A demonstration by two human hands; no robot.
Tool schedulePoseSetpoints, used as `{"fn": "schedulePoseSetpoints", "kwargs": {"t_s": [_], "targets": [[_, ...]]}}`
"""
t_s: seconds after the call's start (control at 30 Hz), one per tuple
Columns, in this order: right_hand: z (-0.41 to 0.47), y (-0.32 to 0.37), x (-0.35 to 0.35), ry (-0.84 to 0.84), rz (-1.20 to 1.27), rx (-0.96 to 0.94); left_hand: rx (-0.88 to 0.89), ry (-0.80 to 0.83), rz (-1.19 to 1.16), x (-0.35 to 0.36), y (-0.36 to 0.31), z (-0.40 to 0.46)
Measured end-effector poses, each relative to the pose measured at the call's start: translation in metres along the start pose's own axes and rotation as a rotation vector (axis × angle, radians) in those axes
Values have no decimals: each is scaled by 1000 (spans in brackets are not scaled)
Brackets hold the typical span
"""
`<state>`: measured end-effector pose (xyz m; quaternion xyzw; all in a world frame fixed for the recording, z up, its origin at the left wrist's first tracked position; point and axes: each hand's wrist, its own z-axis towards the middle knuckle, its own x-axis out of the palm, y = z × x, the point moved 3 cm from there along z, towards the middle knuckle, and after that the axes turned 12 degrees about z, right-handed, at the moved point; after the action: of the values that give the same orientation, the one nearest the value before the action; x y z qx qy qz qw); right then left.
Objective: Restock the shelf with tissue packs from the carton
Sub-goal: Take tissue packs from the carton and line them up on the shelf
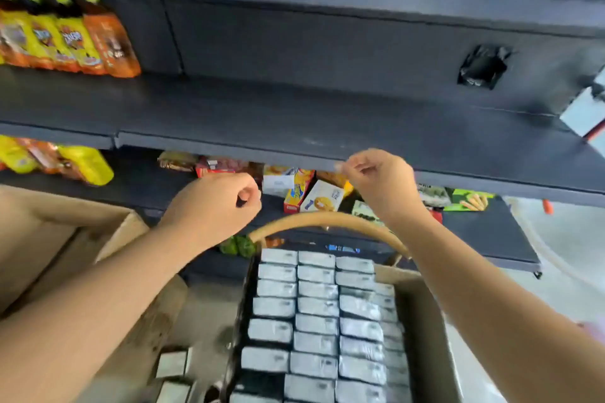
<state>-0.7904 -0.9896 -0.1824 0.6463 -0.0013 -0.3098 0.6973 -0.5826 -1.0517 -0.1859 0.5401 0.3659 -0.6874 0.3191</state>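
An open brown carton (422, 321) stands below me, filled with several rows of white-grey tissue packs (314, 321). A tan curved strip (327, 217) arches over its far end. My left hand (219, 203) hovers above the carton's far left corner with its fingers curled into a fist; nothing shows inside it. My right hand (376, 180) is raised in front of the dark middle shelf's (294, 114) front edge, thumb and fingers pinched together, nothing visible between them. The shelf board itself is bare across its middle.
Orange and yellow snack bags (65, 42) stand at the shelf's left end. The lower shelf holds biscuit boxes (320, 199) and other packets. A second open carton (49, 239) sits at left. Small white boxes (170, 363) lie on the floor. A white box (586, 111) sits at the right edge.
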Motion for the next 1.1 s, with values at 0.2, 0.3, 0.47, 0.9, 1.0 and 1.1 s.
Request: {"fn": "schedulePoseSetpoints", "kwargs": {"t_s": [0.2, 0.3, 0.47, 0.9, 1.0, 1.1], "targets": [[-85, -120, -2, 64, -87, 221, -29, 216, -25, 95, -33, -56], [-124, -168, 9, 93, -121, 339, 11, 416, -37, 147, -51, -82], [-193, -226, 34, 244, -65, 610, 0, 617, -53, 220, -63, -126], [-270, -280, 63, 467, -384, 265, 26, 602, -123, 280, -67, -185], [-263, -270, 55, 399, -319, 280, -9, 575, -176, 276, -68, -189], [-251, -252, 37, 271, -221, 280, -50, 535, -263, 267, -70, -192]]}}
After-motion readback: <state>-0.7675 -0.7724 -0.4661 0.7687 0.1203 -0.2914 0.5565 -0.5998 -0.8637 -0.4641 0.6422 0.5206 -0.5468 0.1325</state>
